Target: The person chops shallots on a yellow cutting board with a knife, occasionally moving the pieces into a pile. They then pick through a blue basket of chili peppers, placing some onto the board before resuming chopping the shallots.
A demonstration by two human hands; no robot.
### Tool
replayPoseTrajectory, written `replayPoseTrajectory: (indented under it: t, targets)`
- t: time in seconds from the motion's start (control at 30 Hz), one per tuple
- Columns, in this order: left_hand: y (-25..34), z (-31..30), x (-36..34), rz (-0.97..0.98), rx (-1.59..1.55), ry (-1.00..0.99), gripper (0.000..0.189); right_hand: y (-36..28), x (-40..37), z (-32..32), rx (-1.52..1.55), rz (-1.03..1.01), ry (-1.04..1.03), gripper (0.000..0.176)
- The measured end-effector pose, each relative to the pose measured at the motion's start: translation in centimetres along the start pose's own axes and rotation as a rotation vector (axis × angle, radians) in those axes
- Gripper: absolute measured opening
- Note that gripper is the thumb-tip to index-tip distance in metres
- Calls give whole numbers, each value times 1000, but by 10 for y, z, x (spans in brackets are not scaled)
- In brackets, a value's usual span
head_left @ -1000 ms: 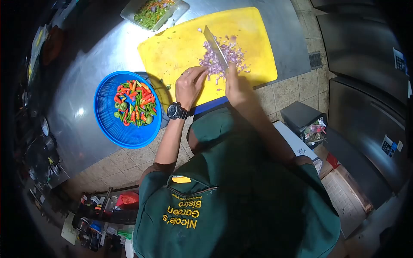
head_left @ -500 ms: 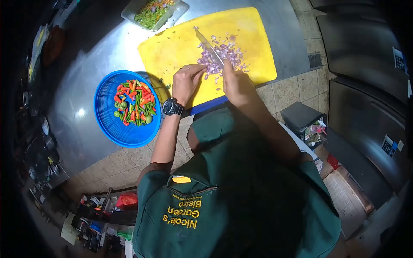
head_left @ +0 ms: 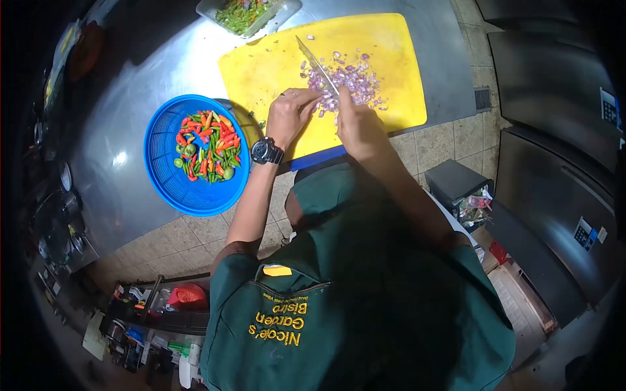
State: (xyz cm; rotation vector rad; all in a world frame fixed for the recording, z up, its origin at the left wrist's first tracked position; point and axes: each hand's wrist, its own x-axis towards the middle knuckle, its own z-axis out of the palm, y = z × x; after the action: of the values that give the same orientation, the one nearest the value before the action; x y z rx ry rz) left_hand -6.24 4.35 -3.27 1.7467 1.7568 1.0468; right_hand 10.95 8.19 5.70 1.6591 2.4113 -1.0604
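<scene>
My right hand (head_left: 358, 124) is closed around the handle of a kitchen knife (head_left: 315, 62). Its blade slants up and to the left across chopped red onion (head_left: 357, 83) on a yellow cutting board (head_left: 261, 72). My left hand (head_left: 290, 118), with a black watch at the wrist, rests at the left edge of the onion pile. Its thumb and fingers are pinched together close to the blade; whatever lies between the fingertips is too small to make out.
A blue plastic basket (head_left: 163, 176) of red and green chillies and small green citrus fruits stands left of the board. A clear container (head_left: 287, 16) of chopped greens sits behind it. The metal table (head_left: 124, 124) ends on the near side, above a tiled floor.
The whole view has shifted slightly, so board and container appear a little further right. Both hands remain at the onion pile, with the knife still in my right hand.
</scene>
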Motion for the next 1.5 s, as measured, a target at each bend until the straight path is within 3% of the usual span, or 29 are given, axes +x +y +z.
replayPoseTrajectory:
  t: [0.3, 0.43, 0.53, 0.63, 0.87, 0.93, 0.97, 1.07, 1.2, 1.3, 1.5]
  targets:
    - [-1, -1, -6, -4, -7, -39, 11, -4, 4, 2, -9, 17, -36, 41]
    - [6, -4, -11, -17, 0, -12, 11, -4, 16, 23, -150, 131, -117, 42]
    - [15, -7, -19, -53, -8, 40, 9, -17, 2, -5, -20, 74, -60, 39]
    - [20, -7, -28, -58, -17, 48, 10, 8, 5, 32, 1, 71, -51, 38]
    - [22, -6, -35, -108, 102, -12, 23, 2, -15, 8, -76, 6, -30, 43]
    - [21, -2, -30, -94, 94, 23, 20, 18, -9, 23, -94, -199, 146, 43]
    - [20, -1, -26, -98, 97, 29, 20, 19, -5, 18, -94, -207, 143, 43]
    - [19, -1, -25, -61, 98, 11, 14, -4, -4, -19, -220, -4, -33, 38]
    - [22, -1, -16, -70, 100, 13, 13, 16, 7, -2, -252, -21, -1, 38]
    - [23, -2, -18, 39, 85, 25, 12, 16, -3, -1, -254, -42, 16, 38]
    - [16, 1, -14, 47, 88, -17, 10, 14, 6, 3, -76, -58, 2, 36]
